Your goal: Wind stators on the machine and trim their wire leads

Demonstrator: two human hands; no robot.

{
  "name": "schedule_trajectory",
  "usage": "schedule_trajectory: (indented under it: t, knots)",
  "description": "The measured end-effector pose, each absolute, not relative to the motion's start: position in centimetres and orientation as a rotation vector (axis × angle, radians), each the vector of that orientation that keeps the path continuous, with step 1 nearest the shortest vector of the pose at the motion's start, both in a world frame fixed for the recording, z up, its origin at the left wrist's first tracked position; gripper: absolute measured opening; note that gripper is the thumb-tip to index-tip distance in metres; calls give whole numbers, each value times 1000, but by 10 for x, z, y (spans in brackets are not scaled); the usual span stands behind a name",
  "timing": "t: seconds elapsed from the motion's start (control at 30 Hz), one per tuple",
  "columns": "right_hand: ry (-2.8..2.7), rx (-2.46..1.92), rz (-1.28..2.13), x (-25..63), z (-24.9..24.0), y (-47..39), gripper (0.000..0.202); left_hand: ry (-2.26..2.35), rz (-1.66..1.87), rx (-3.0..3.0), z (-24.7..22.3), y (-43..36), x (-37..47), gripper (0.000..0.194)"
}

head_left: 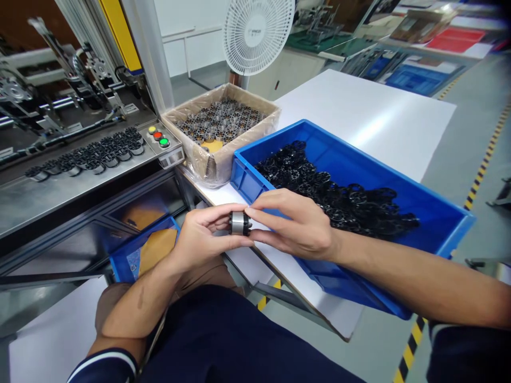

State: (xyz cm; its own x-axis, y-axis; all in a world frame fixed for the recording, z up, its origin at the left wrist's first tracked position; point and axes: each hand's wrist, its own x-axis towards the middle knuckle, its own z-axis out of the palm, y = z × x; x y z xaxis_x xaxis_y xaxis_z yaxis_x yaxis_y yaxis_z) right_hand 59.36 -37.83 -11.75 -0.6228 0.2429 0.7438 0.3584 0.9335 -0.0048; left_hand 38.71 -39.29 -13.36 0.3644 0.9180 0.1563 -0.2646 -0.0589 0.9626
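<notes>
Between my two hands is a small cylindrical motor core (238,223), a silver metal ring with black plastic on its ends. My left hand (203,231) is closed on it, thumb below and fingers above. From the other side, my right hand (293,223) pinches its right end with thumb and fingertips. Just beyond my right hand stands a blue bin (359,165) holding a heap of black plastic ring parts (319,186). A plastic-lined cardboard box (223,154) behind my hands holds many similar metal cores (223,119).
Rows of black-and-silver cores (96,154) sit on the machine's metal ledge (24,213) at left, near a button panel (159,138). A white fan (255,34) stands behind the box. Below the ledge is a smaller blue bin (120,266) with brown cardboard. The white table (339,101) extends rightward.
</notes>
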Motion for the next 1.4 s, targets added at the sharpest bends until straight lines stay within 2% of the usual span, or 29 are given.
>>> schedule_trajectory:
  t: [0.13, 0.27, 0.43, 0.57, 0.73, 0.87, 1.07, 1.23, 1.4]
  knots:
    - [-2337, -400, -278, 595, -114, -381, 25, 667, 1057, 1294, -134, -394, 385, 49]
    - [-2322, -413, -231, 592, -113, -383, 25, 679, 1016, 1288, -134, -397, 383, 47]
    - [-2300, -438, -287, 588, -116, -388, 26, 676, 1023, 1363, -138, -404, 384, 55]
    - [-2270, -408, -327, 587, -118, -387, 29, 646, 1049, 1502, -143, -409, 385, 54]
    - [-2185, -567, 148, 588, -116, -378, 50, 597, 983, 1619, -145, -416, 382, 54]
    - [-2175, -554, 403, 587, -119, -376, 44, 553, 1000, 1665, -147, -419, 383, 54]
    - [-2161, -456, -100, 589, -119, -386, 27, 582, 1025, 1574, -144, -419, 388, 46]
    - [-2188, -371, -252, 588, -119, -390, 31, 558, 1014, 1477, -136, -421, 389, 43]
    - [-2172, -454, -313, 586, -121, -393, 26, 586, 991, 1450, -138, -423, 390, 45]
